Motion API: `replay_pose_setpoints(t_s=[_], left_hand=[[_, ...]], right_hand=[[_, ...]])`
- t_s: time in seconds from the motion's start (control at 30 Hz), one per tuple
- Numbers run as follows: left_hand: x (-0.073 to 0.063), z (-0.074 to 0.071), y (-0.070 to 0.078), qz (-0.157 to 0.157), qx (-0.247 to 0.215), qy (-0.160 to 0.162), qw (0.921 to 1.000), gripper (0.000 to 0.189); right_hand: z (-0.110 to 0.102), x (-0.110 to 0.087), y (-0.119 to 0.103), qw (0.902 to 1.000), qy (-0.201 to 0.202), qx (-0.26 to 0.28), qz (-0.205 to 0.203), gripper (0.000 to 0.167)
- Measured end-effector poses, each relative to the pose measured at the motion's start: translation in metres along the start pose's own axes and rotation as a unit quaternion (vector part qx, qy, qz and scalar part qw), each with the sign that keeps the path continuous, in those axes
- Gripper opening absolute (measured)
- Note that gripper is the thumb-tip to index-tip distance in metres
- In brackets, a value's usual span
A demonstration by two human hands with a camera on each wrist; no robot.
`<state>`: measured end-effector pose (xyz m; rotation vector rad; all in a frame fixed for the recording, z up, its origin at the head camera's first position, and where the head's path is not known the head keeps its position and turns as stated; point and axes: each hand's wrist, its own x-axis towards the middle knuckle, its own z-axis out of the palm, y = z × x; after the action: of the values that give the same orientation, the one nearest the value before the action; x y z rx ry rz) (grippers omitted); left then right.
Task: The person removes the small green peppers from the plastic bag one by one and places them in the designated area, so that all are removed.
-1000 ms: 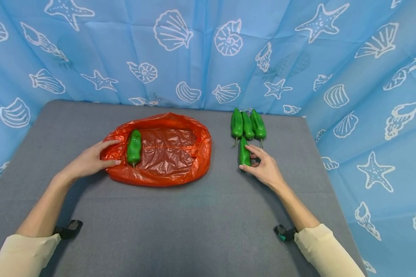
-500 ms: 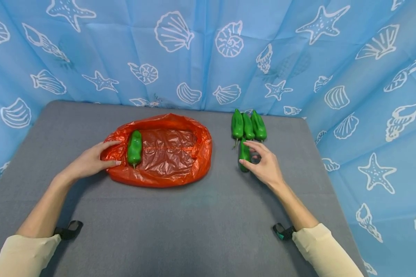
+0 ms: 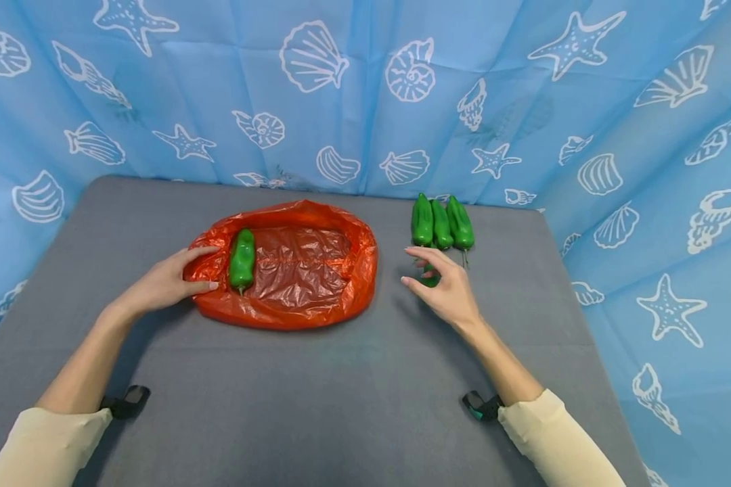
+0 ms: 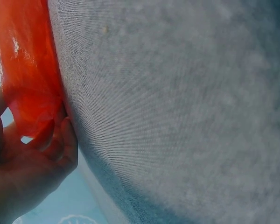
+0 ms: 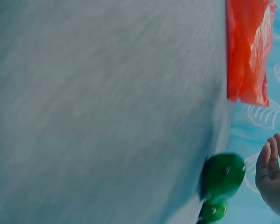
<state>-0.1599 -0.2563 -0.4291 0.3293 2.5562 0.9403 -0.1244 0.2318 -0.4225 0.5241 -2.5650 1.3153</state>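
A red plastic bag (image 3: 304, 318) lies spread wide on the grey table, one green pepper (image 3: 241, 260) inside at its left end. My left hand (image 3: 170, 279) holds the bag's left end; in the left wrist view, thumb and fingers bend around the bag's end. My right hand (image 3: 445, 287) hovers with thumb and fingers apart and nothing between them. Below it a single green pepper (image 5: 222, 176) stays on the table, partly covered by the hand in the head view. Just beyond, three green peppers (image 3: 441, 226) lie side by side.
The grey table (image 3: 341, 406) reaches back to a blue curtain (image 3: 365, 88) with white shells and starfish. This curtain also hangs along the right side. A black wrist strap (image 3: 124, 402) is on the left arm, another (image 3: 482, 406) on the right.
My right hand has come off the near pepper and shifted left, leaving the pepper on the table. My left hand and the bag keep their place; the view has shifted slightly.
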Motion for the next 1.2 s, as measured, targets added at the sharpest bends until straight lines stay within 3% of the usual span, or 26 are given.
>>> replay_pose_setpoints(t_s=[0.17, 0.43, 0.77, 1.2], left_hand=[[0.000, 0.000, 0.000, 0.004, 0.004, 0.002, 1.0000, 0.079], [0.001, 0.001, 0.003, 0.012, -0.005, 0.006, 0.9999, 0.076], [-0.003, -0.002, 0.004, 0.014, 0.009, 0.009, 0.9998, 0.078], [-0.002, -0.001, 0.006, -0.001, 0.000, 0.000, 1.0000, 0.077]], right_hand=[[0.012, 0.007, -0.014, 0.9997, -0.002, 0.017, -0.015, 0.048], [0.021, 0.020, -0.057, 0.9978, -0.019, 0.045, -0.045, 0.043], [0.055, 0.035, -0.043, 0.9951, -0.043, 0.074, -0.050, 0.046], [0.085, 0.054, -0.065, 0.9900, -0.088, 0.102, -0.043, 0.048]])
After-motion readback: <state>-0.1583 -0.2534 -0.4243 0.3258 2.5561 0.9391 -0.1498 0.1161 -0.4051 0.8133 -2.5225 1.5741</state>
